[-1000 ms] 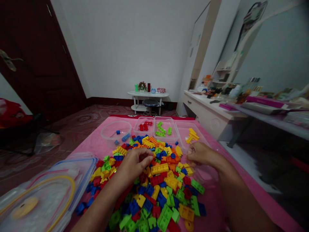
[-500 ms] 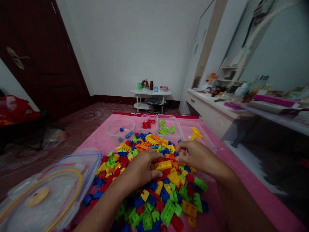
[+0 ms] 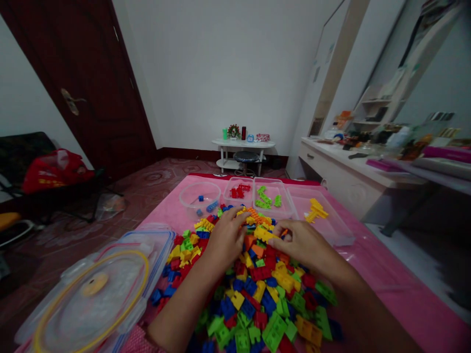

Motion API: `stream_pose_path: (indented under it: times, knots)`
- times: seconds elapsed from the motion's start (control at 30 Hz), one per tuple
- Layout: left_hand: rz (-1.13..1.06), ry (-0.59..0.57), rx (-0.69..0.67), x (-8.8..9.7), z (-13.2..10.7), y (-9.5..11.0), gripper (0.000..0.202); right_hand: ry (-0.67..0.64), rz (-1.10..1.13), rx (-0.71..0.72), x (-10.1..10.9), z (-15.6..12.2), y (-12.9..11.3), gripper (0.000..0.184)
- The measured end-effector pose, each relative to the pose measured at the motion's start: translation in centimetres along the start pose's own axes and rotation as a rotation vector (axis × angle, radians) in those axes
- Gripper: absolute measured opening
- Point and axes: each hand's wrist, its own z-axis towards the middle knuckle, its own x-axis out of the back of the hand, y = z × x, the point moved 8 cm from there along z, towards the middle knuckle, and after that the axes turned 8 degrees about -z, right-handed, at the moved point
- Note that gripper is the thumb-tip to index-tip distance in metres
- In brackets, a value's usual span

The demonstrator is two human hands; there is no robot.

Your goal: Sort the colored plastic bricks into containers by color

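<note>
A heap of red, blue, green, yellow and orange toy bricks (image 3: 257,289) lies on a pink cloth (image 3: 386,274). My left hand (image 3: 224,238) lies over the far part of the heap, fingers stretched forward and touching orange and yellow bricks (image 3: 253,215). My right hand (image 3: 301,242) is beside it, thumb and fingers pinched on a yellow brick (image 3: 264,234). Beyond the heap stand a round clear bowl (image 3: 187,198) with blue bricks, a clear box (image 3: 230,198) with red ones, a box (image 3: 285,211) with green ones and a box (image 3: 338,233) with yellow ones.
Clear container lids (image 3: 99,289) with coloured seals are stacked at the near left. A white desk (image 3: 346,171) crowded with items runs along the right. A small white table (image 3: 243,144) and a stool stand by the far wall. A dark door (image 3: 91,88) is at the left.
Both hands moved forward to the far side of the heap. The long yellow brick once between them is gone from there; my right hand now pinches a yellow brick. The camera has turned left.
</note>
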Motion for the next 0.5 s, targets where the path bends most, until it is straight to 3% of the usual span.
stream_pose_path:
  times: [0.1, 0.23, 0.5]
  knots:
    - [0.100, -0.072, -0.024, -1.3, 0.5, -1.0, 0.037, 0.073, 0.027, -0.069, 0.5, 0.4, 1.2, 0.018]
    - [0.170, -0.170, -0.030, -2.2, 0.7, -1.4, 0.031, 0.183, 0.132, -0.059, 0.6, 0.8, 1.9, 0.021]
    - [0.261, -0.151, 0.007, -1.6, 0.5, -1.2, 0.025, 0.257, 0.474, -0.022, 0.4, 0.7, 1.5, 0.021]
